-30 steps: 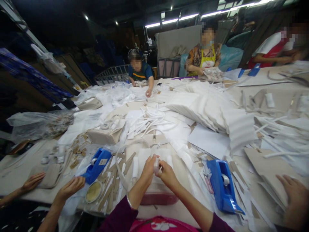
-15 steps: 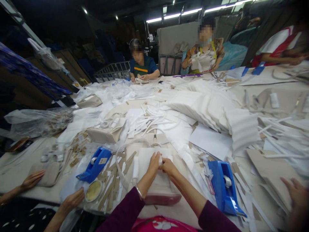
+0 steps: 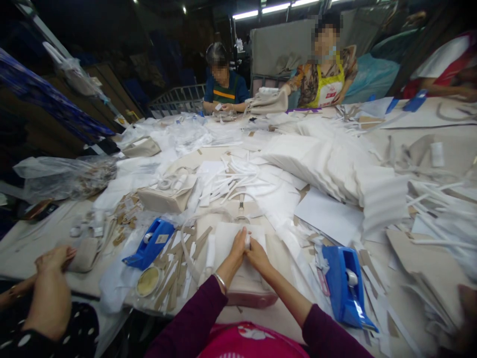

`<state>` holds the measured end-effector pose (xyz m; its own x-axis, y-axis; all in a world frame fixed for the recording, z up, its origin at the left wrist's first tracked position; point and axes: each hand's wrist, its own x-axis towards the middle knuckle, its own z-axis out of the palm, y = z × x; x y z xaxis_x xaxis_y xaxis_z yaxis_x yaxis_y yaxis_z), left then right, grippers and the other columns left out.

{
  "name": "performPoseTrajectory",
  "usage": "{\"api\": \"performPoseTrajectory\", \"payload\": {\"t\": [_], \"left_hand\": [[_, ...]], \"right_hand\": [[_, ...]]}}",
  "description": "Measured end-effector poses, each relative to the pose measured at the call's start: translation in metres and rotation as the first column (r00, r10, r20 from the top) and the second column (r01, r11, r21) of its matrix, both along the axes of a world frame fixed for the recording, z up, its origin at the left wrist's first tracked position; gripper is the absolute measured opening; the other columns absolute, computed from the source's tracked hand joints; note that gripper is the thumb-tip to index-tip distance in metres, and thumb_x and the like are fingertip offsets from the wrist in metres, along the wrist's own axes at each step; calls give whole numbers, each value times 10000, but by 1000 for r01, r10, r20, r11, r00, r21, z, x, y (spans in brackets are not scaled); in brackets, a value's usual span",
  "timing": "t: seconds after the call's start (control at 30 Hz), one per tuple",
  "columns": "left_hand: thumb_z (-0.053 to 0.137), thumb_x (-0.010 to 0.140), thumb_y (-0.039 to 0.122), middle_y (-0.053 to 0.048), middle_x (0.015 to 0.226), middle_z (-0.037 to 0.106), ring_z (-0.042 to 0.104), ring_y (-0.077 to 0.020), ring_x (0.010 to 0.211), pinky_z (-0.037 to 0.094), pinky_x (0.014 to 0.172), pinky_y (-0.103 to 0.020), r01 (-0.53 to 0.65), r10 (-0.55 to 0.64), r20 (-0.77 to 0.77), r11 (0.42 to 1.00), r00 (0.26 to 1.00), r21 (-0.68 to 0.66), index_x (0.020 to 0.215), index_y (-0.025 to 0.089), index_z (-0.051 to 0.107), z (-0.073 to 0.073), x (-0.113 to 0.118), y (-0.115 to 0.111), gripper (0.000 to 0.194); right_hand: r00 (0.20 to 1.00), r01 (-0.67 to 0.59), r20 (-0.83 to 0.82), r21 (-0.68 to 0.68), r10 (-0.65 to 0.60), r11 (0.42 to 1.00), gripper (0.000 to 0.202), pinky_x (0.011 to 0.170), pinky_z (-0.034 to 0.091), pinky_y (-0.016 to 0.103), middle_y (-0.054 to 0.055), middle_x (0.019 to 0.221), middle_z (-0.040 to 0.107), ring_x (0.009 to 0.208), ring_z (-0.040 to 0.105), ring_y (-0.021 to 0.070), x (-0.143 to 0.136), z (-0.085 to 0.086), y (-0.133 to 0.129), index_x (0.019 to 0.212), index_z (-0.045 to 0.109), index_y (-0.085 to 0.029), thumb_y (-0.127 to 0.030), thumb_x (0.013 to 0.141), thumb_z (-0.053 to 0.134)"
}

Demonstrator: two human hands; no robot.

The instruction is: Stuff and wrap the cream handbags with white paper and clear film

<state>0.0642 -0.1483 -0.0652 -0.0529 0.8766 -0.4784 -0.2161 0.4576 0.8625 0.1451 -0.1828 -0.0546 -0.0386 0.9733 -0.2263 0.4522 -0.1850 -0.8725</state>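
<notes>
A beige handbag [image 3: 268, 238] lies in front of me, its dark pinkish base [image 3: 251, 299] facing my body. White sheeting [image 3: 225, 232] covers part of its front. Over the middle of the bag, my left hand [image 3: 237, 247] and my right hand [image 3: 258, 254] meet, fingers closed together. A small pale bit shows between the fingertips, too small to name. A white-wrapped strap piece [image 3: 210, 252] lies along the bag's left side, and the bag's strap [image 3: 186, 248] curves out to the left. At the top sits a metal buckle [image 3: 241, 205].
Blue tape dispensers stand left [image 3: 151, 242] and right [image 3: 345, 283]. A round tub [image 3: 148, 281] sits among card strips. White foam sheets [image 3: 316, 159] are piled beyond. A co-worker's arms [image 3: 52, 278] are at left; people work across the table.
My hands stay together over the bag, nearly unmoved. The neighbour's hands at left have come together. Across the table, a person now has a beige bag in place of white material.
</notes>
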Motion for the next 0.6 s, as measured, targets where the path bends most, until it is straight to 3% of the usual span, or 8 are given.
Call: {"api": "performPoseTrajectory", "payload": {"t": [0.1, 0.2, 0.27, 0.33, 0.4, 0.47, 0.6], "left_hand": [[559, 708, 649, -91, 801, 641, 586, -210, 794, 436, 801, -326, 1, -1, 2, 999, 1000, -50, 801, 130, 628, 0, 0, 1, 532], [548, 756, 597, -101, 842, 642, 583, -231, 861, 433, 797, -333, -37, 35, -27, 999, 999, -40, 826, 147, 603, 4, -5, 0, 459], [616, 742, 514, -68, 832, 626, 564, -214, 896, 416, 797, -305, -90, 90, -126, 996, 988, 3, 789, 183, 580, 8, -12, -1, 336], [685, 693, 446, -26, 738, 589, 550, -188, 825, 401, 744, -279, -94, 97, -222, 995, 970, 24, 716, 191, 561, 11, -20, -3, 284], [708, 655, 443, 0, 611, 534, 518, -160, 665, 370, 622, -267, -22, 19, -258, 1000, 966, -9, 642, 170, 554, 14, -27, -3, 313], [711, 635, 473, 14, 540, 499, 469, -129, 541, 313, 528, -256, 54, -67, -212, 996, 975, -69, 620, 151, 557, 17, -33, -3, 358], [735, 611, 492, 22, 542, 503, 430, -89, 454, 249, 458, -226, 83, -97, -40, 962, 994, -259, 667, 140, 546, 19, -37, -3, 403]], "right_hand": [[999, 35, -13, 65, -34, 997, 388, 876, 397, 342, 106, 1116, 591, 1027, 531, 217, -3, -5, -6, 1158, 497, -172, -174, 774, 442], [998, 58, -8, 92, -57, 994, 199, 809, 408, 328, 69, 952, 598, 884, 536, 199, -1, -7, -12, 956, 532, -184, -193, 781, 438], [996, 88, -7, 105, -87, 991, 54, 738, 405, 307, 24, 818, 563, 762, 504, 177, 1, -8, -14, 794, 494, -206, -198, 771, 445], [993, 117, -22, 133, -115, 984, 39, 699, 391, 291, 0, 758, 523, 707, 464, 163, 2, -9, -15, 727, 450, -215, -190, 756, 454], [992, 126, -40, 159, -121, 979, 50, 697, 382, 288, -8, 742, 501, 699, 444, 159, 3, -11, -16, 719, 439, -216, -177, 743, 458], [992, 121, -48, 190, -114, 974, 53, 708, 379, 292, -4, 757, 489, 723, 446, 163, 2, -12, -17, 728, 442, -214, -163, 738, 452], [991, 134, -60, 252, -123, 958, 93, 723, 384, 294, 8, 807, 485, 780, 460, 169, 0, -12, -19, 747, 459, -214, -126, 739, 428]]}}
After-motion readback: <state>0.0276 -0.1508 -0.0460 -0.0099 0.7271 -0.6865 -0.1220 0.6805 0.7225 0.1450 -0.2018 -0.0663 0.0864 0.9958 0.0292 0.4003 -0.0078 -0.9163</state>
